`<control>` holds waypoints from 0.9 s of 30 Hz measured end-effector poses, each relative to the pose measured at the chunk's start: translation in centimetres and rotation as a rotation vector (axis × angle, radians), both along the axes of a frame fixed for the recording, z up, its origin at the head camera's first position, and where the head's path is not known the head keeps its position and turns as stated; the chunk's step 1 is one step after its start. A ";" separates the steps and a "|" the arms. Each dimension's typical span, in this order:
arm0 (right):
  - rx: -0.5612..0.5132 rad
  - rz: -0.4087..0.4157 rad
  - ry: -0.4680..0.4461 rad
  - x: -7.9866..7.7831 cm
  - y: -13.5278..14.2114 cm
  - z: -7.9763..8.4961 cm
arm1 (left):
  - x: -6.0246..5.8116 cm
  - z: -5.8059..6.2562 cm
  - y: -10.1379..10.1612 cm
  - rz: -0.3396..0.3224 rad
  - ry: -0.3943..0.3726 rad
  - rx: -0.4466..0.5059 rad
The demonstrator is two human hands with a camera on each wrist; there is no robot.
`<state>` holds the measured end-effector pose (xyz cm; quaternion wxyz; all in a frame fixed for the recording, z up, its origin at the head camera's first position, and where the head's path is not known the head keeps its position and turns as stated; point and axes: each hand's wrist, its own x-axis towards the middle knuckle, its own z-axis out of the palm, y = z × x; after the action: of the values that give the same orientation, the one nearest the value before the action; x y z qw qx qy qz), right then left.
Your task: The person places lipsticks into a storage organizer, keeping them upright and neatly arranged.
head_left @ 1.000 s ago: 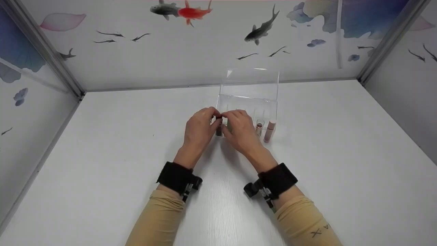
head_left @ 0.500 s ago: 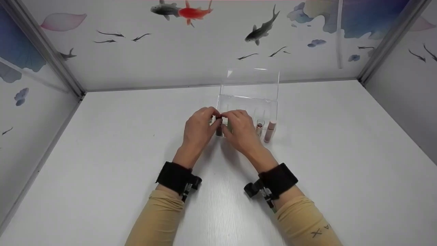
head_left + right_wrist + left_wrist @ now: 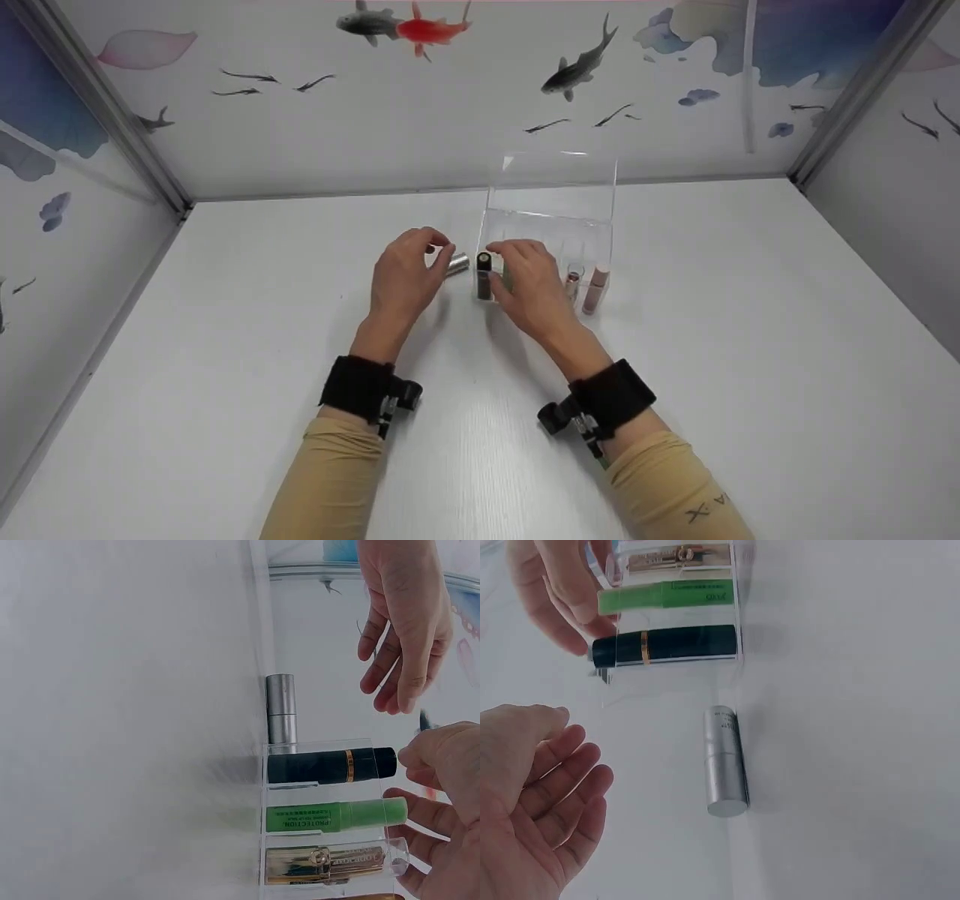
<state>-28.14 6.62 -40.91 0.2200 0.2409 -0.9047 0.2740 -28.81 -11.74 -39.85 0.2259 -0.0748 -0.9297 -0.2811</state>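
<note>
My left hand (image 3: pixel 405 274) holds nothing, its fingers loosely bent. Just beyond its fingertips a silver lipstick tube (image 3: pixel 725 761) stands on the table, beside a clear acrylic organizer (image 3: pixel 552 216). In that organizer's slots stand a black lipstick tube (image 3: pixel 311 766) with a gold band, a green lip balm (image 3: pixel 334 815) and a gold lipstick (image 3: pixel 326 865) with a clear cap. My right hand (image 3: pixel 532 289) hovers over the organizer, thumb near the black tube's top; whether it touches is unclear. In the head view this hand hides most of the green balm.
A pink lip gloss tube (image 3: pixel 595 291) stands at the organizer's right end. The organizer's transparent back panel rises near the rear wall (image 3: pixel 450 142), which is printed with fish. White table surface (image 3: pixel 262 337) spreads on both sides, with side walls left and right.
My left hand has let go of the black tube's top and moved left, uncovering the tube and the silver one. My right hand has stayed nearly still.
</note>
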 end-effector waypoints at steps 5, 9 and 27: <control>-0.013 0.014 0.019 0.3 -0.9 0.2 | -0.2 -0.1 -1.7 0.039 -0.104 0.022; -0.033 0.081 0.000 0.8 -1.7 0.3 | -0.3 -0.4 -2.4 0.034 -0.213 0.002; 0.109 0.288 -0.306 1.0 -5.0 -0.6 | -0.5 -1.9 -2.7 -0.078 -0.490 -0.134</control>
<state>-27.09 1.64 -41.47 0.0252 0.3347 -0.8973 0.2867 -29.29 -14.49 -41.72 -0.0227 -0.0549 -0.9697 -0.2371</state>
